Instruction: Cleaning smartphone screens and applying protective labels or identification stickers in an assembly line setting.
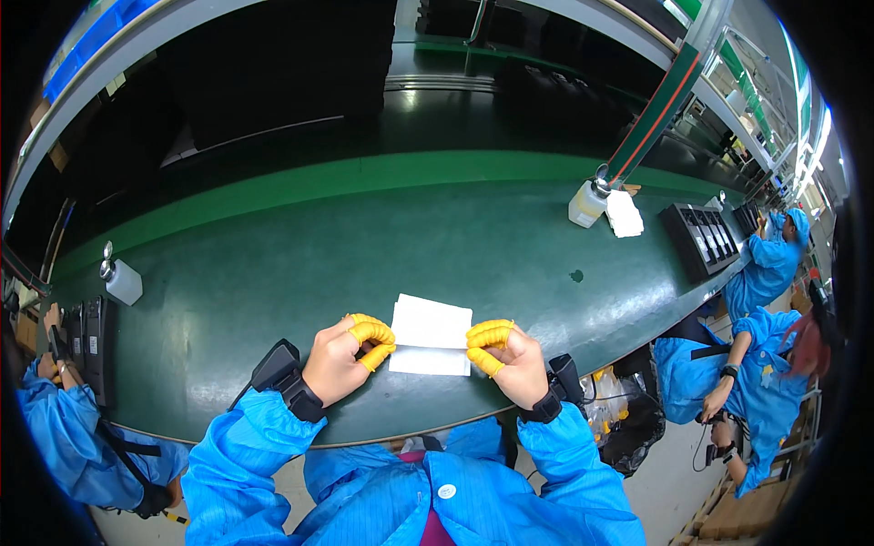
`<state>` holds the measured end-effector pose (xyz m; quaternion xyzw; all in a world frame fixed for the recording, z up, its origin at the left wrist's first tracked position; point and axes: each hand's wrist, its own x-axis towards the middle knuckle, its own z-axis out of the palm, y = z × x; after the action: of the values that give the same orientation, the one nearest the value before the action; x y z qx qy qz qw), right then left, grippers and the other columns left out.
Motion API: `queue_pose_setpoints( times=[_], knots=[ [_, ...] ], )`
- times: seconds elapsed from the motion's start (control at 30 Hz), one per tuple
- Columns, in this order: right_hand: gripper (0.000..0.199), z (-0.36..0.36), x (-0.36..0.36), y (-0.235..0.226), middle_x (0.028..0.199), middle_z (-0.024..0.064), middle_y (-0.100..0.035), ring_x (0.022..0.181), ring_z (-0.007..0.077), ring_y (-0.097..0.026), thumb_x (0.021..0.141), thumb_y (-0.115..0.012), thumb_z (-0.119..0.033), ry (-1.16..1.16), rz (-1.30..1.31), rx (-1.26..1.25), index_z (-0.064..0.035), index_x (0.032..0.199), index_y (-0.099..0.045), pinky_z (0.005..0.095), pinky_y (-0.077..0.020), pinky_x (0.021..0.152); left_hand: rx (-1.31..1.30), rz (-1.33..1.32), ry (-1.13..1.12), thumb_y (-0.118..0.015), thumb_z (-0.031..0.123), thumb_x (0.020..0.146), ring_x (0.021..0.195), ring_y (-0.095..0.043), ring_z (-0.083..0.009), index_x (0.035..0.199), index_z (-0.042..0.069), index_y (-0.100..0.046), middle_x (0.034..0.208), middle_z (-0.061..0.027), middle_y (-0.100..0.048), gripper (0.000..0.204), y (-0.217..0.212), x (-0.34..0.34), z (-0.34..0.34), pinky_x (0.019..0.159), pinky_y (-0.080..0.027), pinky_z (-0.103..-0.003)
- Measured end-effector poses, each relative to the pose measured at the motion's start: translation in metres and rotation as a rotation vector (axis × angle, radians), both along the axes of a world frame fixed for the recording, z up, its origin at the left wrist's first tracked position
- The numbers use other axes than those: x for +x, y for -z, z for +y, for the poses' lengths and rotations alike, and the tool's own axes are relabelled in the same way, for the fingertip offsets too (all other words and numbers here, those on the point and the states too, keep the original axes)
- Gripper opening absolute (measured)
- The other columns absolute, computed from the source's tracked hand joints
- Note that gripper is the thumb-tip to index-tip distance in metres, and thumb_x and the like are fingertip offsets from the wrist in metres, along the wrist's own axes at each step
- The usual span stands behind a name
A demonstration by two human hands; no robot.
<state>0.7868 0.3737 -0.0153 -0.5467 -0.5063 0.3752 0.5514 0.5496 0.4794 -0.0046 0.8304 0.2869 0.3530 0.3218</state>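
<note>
Between my two hands a white sheet, paper or thin cloth, is stretched over the green tabletop, with a crease running across it. My left hand pinches its left edge at the crease, and my right hand pinches the right edge at the same height. Yellow finger cots cover the thumb and several fingers of both hands. Black devices are strapped to both wrists, over the cuffs of blue sleeves.
A bottle with yellowish liquid stands beside a stack of white wipes. Another white bottle is at left. Black trays lie at the right end. Co-workers in blue stand at both sides. A black bag hangs below the right table edge.
</note>
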Motion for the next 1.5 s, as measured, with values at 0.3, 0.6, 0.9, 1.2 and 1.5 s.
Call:
queue_pose_setpoints(
  times=[0.3, 0.6, 0.9, 1.2, 1.5],
  knots=[
    [0.016, -0.0019, -0.0003, -0.0012, 0.107, 0.0114, -0.06, 0.1, 0.0197, -0.061, 0.076, -0.069, 0.009, 0.027, 0.008, 0.0, 0.0029, 0.091, -0.063, 0.0336, -0.0544, 0.085, 0.038, -0.029, 0.031, -0.074, -0.003, 0.071, 0.075, -0.065, -0.02, 0.085, 0.0, -0.068, 0.086, -0.0108, -0.068, 0.016, -0.004, -0.0006, -0.0033, 0.066, -0.053, -0.027],
    [0.016, -0.0029, -0.0003, -0.0017, 0.106, 0.0114, -0.06, 0.1, 0.02, -0.061, 0.076, -0.068, 0.009, 0.028, 0.023, -0.005, 0.0023, 0.09, -0.064, 0.0337, -0.0546, 0.085, 0.023, -0.043, 0.065, -0.074, -0.003, 0.07, 0.073, -0.065, -0.0197, 0.084, 0.0, -0.069, 0.086, -0.0108, -0.068, 0.015, -0.0006, -0.0016, -0.0038, 0.065, -0.053, -0.027],
    [0.015, -0.0013, 0.001, 0.0, 0.106, 0.0121, -0.06, 0.099, 0.0201, -0.061, 0.076, -0.068, 0.009, 0.033, 0.016, -0.002, 0.0027, 0.09, -0.063, 0.0338, -0.0547, 0.085, -0.022, -0.033, 0.094, -0.07, -0.001, 0.072, 0.075, -0.064, -0.0229, 0.088, 0.004, -0.068, 0.087, -0.0092, -0.067, 0.017, -0.0007, -0.003, -0.0046, 0.068, -0.053, -0.03],
    [0.016, -0.0021, 0.0008, -0.0011, 0.105, 0.0123, -0.06, 0.098, 0.0201, -0.062, 0.076, -0.069, 0.009, 0.035, 0.008, -0.002, 0.0028, 0.09, -0.063, 0.0336, -0.055, 0.085, -0.043, -0.042, 0.101, -0.071, -0.001, 0.072, 0.075, -0.064, -0.0229, 0.086, 0.003, -0.069, 0.086, -0.0096, -0.067, 0.015, 0.0001, -0.0024, -0.0063, 0.067, -0.053, -0.03],
    [0.014, -0.0016, 0.006, 0.0034, 0.098, 0.0093, -0.065, 0.078, 0.0131, -0.062, 0.075, -0.071, 0.003, -0.036, -0.138, -0.036, 0.0013, 0.088, -0.065, 0.0235, -0.0509, 0.064, -0.039, 0.038, 0.106, -0.073, -0.003, 0.071, 0.069, -0.064, -0.0186, 0.085, 0.001, -0.068, 0.085, -0.0092, -0.068, 0.015, 0.0009, -0.0039, -0.0025, 0.059, -0.051, -0.026]
  ],
)
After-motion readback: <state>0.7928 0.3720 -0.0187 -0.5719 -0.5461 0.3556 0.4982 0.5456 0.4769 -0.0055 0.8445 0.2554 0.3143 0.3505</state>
